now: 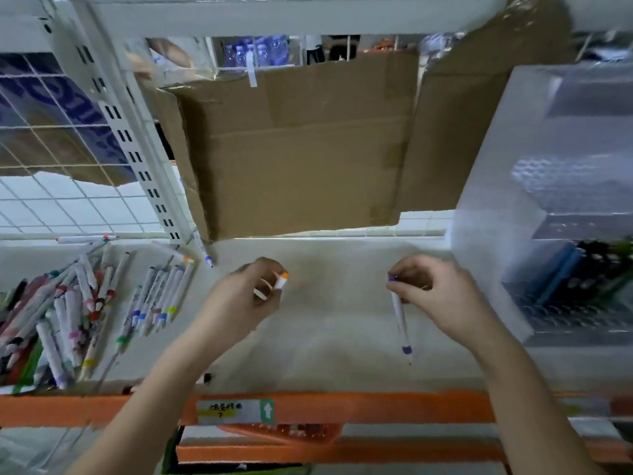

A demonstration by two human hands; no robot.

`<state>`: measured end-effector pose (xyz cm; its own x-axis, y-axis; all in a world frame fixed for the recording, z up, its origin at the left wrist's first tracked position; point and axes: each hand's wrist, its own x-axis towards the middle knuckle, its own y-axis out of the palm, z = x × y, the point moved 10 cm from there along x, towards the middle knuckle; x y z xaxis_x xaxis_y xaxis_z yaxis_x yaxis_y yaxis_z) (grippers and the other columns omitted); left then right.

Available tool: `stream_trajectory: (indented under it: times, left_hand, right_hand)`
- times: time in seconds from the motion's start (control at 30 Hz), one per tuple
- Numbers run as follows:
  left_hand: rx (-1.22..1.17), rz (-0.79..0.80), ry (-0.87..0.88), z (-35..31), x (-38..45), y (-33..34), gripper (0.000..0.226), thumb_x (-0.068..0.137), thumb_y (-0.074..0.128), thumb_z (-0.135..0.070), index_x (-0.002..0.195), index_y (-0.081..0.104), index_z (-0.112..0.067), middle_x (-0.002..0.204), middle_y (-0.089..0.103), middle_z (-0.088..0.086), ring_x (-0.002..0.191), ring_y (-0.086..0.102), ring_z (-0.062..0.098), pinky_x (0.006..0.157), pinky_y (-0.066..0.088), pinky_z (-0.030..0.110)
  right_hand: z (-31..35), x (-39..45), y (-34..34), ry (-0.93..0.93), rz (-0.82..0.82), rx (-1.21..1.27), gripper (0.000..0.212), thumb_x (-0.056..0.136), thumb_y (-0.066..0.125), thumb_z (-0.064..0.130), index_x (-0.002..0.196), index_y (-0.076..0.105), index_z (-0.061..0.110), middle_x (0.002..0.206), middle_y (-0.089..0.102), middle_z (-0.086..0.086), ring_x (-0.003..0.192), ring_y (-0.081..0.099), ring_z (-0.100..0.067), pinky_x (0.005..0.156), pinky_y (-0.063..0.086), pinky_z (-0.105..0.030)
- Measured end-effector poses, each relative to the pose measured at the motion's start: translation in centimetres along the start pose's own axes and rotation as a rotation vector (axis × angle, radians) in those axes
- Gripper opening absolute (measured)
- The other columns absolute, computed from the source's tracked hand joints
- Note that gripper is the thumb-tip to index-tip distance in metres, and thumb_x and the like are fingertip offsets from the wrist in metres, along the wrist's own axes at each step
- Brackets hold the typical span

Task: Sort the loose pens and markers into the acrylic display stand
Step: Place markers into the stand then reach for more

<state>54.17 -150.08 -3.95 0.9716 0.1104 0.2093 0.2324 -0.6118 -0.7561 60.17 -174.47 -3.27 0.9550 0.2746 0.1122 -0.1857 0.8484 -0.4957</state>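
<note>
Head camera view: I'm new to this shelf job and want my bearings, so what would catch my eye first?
Two hands at the centre of the shelf: the left hand holds an orange-capped marker, the right hand pinches a purple-capped marker by its top end. A pile of loose markers lies at the left, the acrylic display stand stands at the right, and a flattened cardboard box hangs behind.

A white shelf with an orange front edge carries a heap of markers at its left.

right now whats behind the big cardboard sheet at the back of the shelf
Above the cardboard sheet, blue-capped bottles and white wire grid show behind it. Whatever sits directly behind the sheet is covered.
</note>
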Motion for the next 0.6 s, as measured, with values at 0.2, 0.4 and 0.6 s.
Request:
stream_trajectory:
  times: [0.2, 0.4, 0.6]
  left_hand:
    - [-0.268, 0.162, 0.237, -11.9, 2.8, 6.5, 0.027, 0.085, 0.059, -0.004, 0.098, 0.056, -0.028, 0.084, 0.063, -0.005, 0.067, 0.061, 0.010, 0.062, 0.048, 0.015]
    - [-0.375, 0.262, 0.454, -24.0, 3.1, 11.5, 0.033, 0.085, 0.061, -0.011, 0.090, 0.053, -0.042, 0.082, 0.064, -0.009, 0.071, 0.063, 0.008, 0.065, 0.048, 0.017]
    - [-0.439, 0.293, 0.535, -32.9, 2.7, 15.9, 0.032, 0.085, 0.064, -0.016, 0.090, 0.050, -0.044, 0.075, 0.060, -0.021, 0.069, 0.059, -0.006, 0.064, 0.044, 0.006]
  right_hand:
    - [0.5, -3.5, -8.4, -0.048, -0.169, 0.050, 0.012, 0.080, 0.070, 0.009, 0.085, 0.065, 0.020, 0.078, 0.070, 0.005, 0.076, 0.068, -0.007, 0.071, 0.055, -0.021]
    - [-1.2, -8.1, -19.1, -0.051, -0.414, -0.016, 0.011, 0.081, 0.068, 0.017, 0.088, 0.065, 0.026, 0.082, 0.068, 0.011, 0.080, 0.064, -0.005, 0.072, 0.053, -0.021]
    - [-4.9, -11.4, -28.4, -0.053, -0.636, -0.004, 0.014, 0.085, 0.065, 0.015, 0.095, 0.063, 0.023, 0.090, 0.067, 0.008, 0.086, 0.064, -0.006, 0.077, 0.052, -0.024]
